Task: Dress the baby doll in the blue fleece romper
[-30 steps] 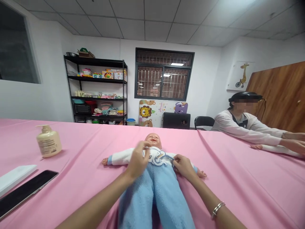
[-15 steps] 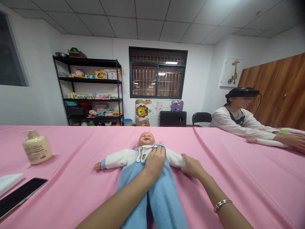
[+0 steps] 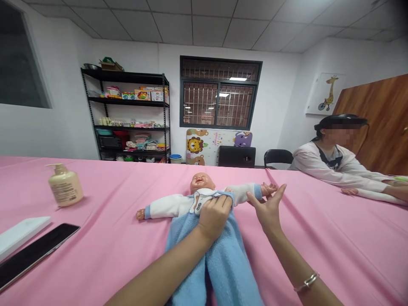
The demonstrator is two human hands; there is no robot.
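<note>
**Left fingers clamp blue fleece**

The left hand grips it at the chest of a baby doll on the pink tabletop. The right fingers spread apart beside the doll's hand. Further left stands a cream pump bottle, probably lotion.

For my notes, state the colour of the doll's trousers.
The doll's trousers are light blue, clearest in the head view.

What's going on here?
A baby doll lies on its back on a pink-covered table. The person's left hand holds the blue fleece outfit at the doll's chest, while the open right hand is beside the doll's white sleeve. Another person sits at the table's far right.
</note>
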